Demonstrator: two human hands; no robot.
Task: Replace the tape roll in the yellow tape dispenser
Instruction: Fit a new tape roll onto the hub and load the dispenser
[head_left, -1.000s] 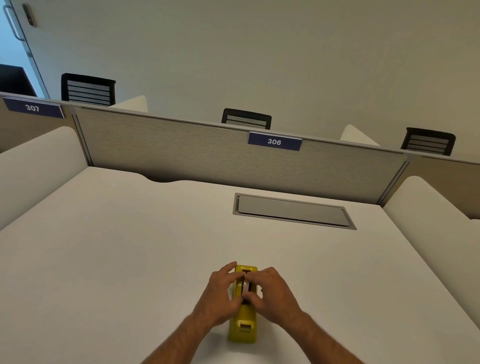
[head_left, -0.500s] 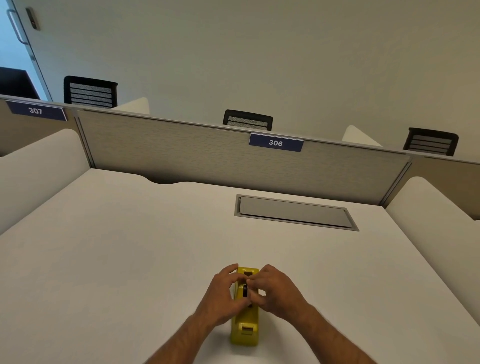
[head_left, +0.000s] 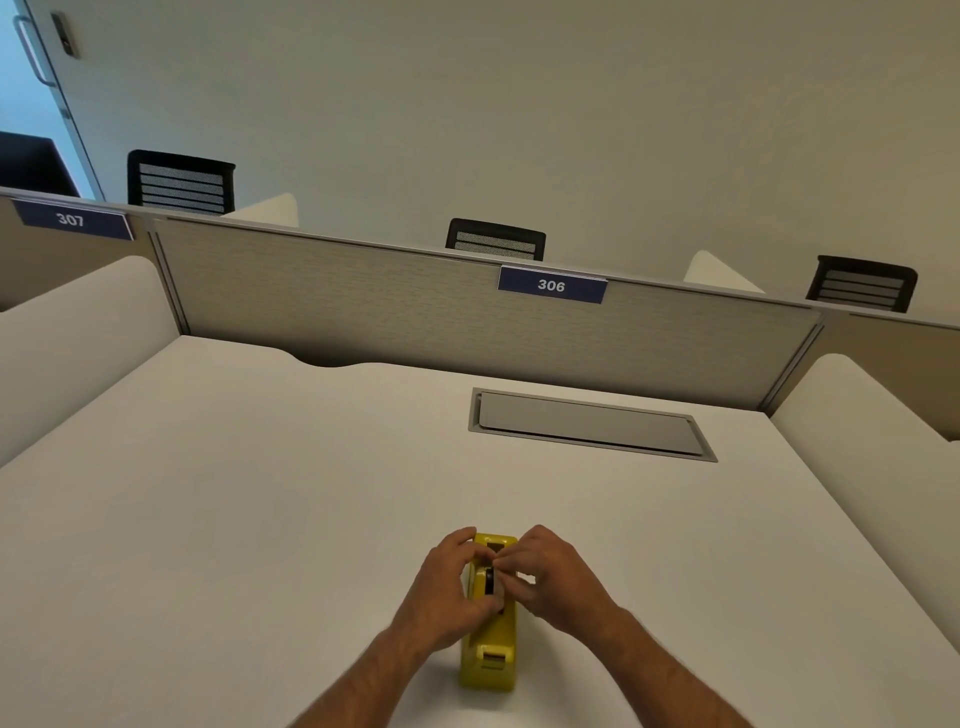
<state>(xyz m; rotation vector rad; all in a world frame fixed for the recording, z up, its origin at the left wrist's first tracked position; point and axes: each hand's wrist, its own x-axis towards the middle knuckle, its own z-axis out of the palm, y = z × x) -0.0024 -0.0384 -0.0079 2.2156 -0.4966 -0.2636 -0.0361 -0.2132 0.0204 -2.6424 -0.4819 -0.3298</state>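
The yellow tape dispenser (head_left: 491, 649) stands on the white desk near its front edge, cutter end toward me. A tape roll (head_left: 490, 581) with a dark core sits in the slot on top, mostly hidden by fingers. My left hand (head_left: 447, 592) wraps the dispenser's left side with its fingertips on the roll. My right hand (head_left: 556, 577) presses in from the right, its fingers pinching the roll at the top of the slot.
The white desk (head_left: 260, 493) spreads wide around the dispenser. A grey cable hatch (head_left: 587, 423) lies flush at the back right. A fabric partition (head_left: 363, 306) labelled 306 closes the far edge, and white side panels flank both sides.
Both hands have stayed on the dispenser and roll; the fingers have shifted slightly on the roll, and its dark core now shows between them.
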